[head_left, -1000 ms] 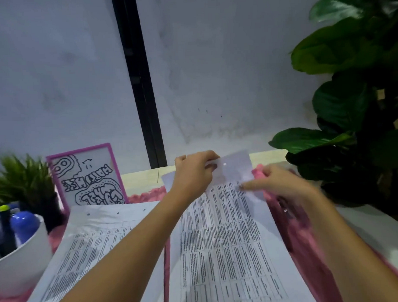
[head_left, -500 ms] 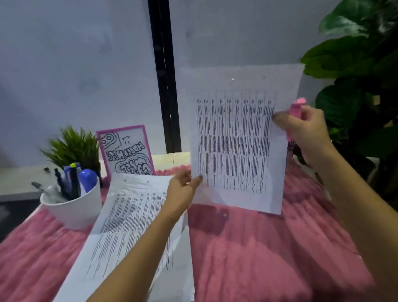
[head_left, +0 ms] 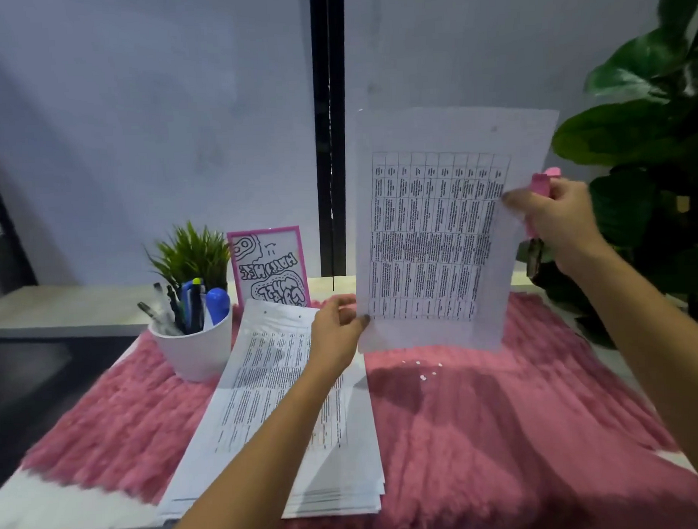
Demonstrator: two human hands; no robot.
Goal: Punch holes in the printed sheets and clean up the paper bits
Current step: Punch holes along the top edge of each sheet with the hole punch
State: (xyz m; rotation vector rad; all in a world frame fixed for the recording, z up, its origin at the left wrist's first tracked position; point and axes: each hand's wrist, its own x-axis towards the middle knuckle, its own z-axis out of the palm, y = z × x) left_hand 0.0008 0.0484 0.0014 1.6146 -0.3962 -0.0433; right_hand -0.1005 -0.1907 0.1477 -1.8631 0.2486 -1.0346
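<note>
I hold one printed sheet (head_left: pixel 437 229) upright in the air above the pink fluffy mat (head_left: pixel 484 437). My left hand (head_left: pixel 338 336) pinches its lower left corner. My right hand (head_left: pixel 555 221) grips its right edge together with a pink hole punch (head_left: pixel 542 180), whose metal end pokes out below the hand. A hole shows near the sheet's top right. Several small white paper bits (head_left: pixel 422 370) lie on the mat under the sheet. A stack of printed sheets (head_left: pixel 281 417) with punched holes at its top edge lies on the mat under my left forearm.
A white cup of pens and markers (head_left: pixel 192 345) stands left of the stack, with a small green plant (head_left: pixel 192 254) and a pink-framed drawing (head_left: pixel 268 267) behind it. A large leafy plant (head_left: pixel 652 154) fills the right side. A wall stands close behind the table.
The sheet lay flat on the mat a second ago with both hands at its top edge. It has been lifted upright, and paper bits now show on the mat beneath it.
</note>
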